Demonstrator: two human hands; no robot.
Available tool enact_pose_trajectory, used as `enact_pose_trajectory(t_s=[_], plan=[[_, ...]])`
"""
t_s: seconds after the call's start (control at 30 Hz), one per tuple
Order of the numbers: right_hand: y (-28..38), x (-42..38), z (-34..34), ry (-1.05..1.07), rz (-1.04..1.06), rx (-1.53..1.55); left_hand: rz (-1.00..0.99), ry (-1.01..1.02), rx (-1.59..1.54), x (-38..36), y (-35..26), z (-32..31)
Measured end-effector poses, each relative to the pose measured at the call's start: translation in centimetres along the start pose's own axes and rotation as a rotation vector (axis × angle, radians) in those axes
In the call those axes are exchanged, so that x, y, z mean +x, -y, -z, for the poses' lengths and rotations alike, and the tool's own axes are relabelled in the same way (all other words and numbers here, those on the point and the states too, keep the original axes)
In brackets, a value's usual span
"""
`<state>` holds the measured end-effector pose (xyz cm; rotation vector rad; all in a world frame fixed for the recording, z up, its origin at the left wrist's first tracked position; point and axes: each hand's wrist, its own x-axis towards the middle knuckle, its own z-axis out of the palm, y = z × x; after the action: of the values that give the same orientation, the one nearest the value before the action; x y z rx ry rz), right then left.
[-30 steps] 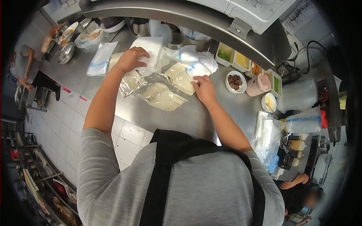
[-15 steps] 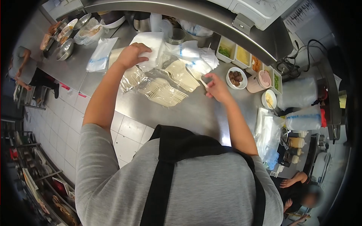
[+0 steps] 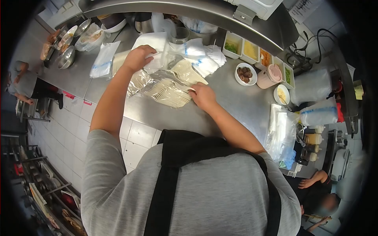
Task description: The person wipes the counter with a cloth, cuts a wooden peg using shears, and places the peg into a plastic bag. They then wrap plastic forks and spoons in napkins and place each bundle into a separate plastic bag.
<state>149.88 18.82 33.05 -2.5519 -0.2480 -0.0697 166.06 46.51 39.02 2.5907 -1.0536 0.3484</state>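
My left hand (image 3: 138,58) is closed at the near-left edge of a stack of white napkins (image 3: 153,41), fingers curled on the white material; its palm side is hidden. My right hand (image 3: 204,96) has its fingers bent together at the right end of a clear-wrapped pack of pale disposable cutlery (image 3: 169,92). Its fingertips are partly covered by the pack. Behind this lies a second bundle of pale cutlery (image 3: 187,70) in opened film. Crinkled clear plastic (image 3: 138,82) lies below my left hand.
White bags with blue print (image 3: 104,59) lie left. A bowl of brown pieces (image 3: 245,74), a pink-filled tub (image 3: 269,76) and food containers (image 3: 250,51) stand right. A steel shelf (image 3: 189,7) overhangs the back. Two other people are at the far left and lower right.
My right hand has moved left and nearer, from beside the cutlery onto the end of the pack. My left hand's thumb has drawn closer to its fingers. The camera view has shifted slightly.
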Motion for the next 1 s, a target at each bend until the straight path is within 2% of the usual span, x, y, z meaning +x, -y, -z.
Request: enact_pose_trajectory(t_s=[0.07,0.23,0.3,0.37,0.4,0.5,0.57,0.7,0.77,0.8,1.0], plan=[[0.0,0.2,0.1,0.017,-0.027,-0.010,-0.021,-0.033,0.026,-0.3,-0.4,0.1],[-2.7,-2.1,1.2,-0.122,0.004,0.169,0.064,-0.462,0.132,0.2,-1.7,0.6],[-4.4,-5.5,4.5,-0.045,-0.184,0.212,0.026,-0.585,0.086,1.3,-5.4,2.0],[-7.7,-10.1,7.0,-0.076,-0.337,0.286,-0.068,-0.638,-0.006,1.8,-10.1,2.5],[-9.6,-12.4,7.8,-0.102,-0.419,0.324,-0.105,-0.584,-0.004,1.9,-12.4,1.9],[-12.7,-17.7,8.9,-0.204,-0.602,0.382,-0.402,-0.537,-0.127,2.3,-19.2,-1.0],[-13.0,-19.8,9.6,-0.287,-0.642,0.342,-0.514,-0.400,-0.162,1.4,-22.5,-4.3],[-13.9,-21.9,9.9,-0.411,-0.560,0.116,-0.648,-0.065,-0.150,-2.1,-26.4,-9.7],[-13.1,-22.3,10.2,-0.504,-0.470,-0.050,-0.663,0.036,-0.160,-3.7,-27.5,-11.5],[-13.0,-22.4,10.3,-0.532,-0.479,-0.024,-0.667,0.089,-0.162,-4.4,-27.8,-12.3],[-12.5,-20.2,9.4,-0.597,-0.367,-0.097,-0.567,0.006,-0.268,-5.8,-28.9,-12.9]])
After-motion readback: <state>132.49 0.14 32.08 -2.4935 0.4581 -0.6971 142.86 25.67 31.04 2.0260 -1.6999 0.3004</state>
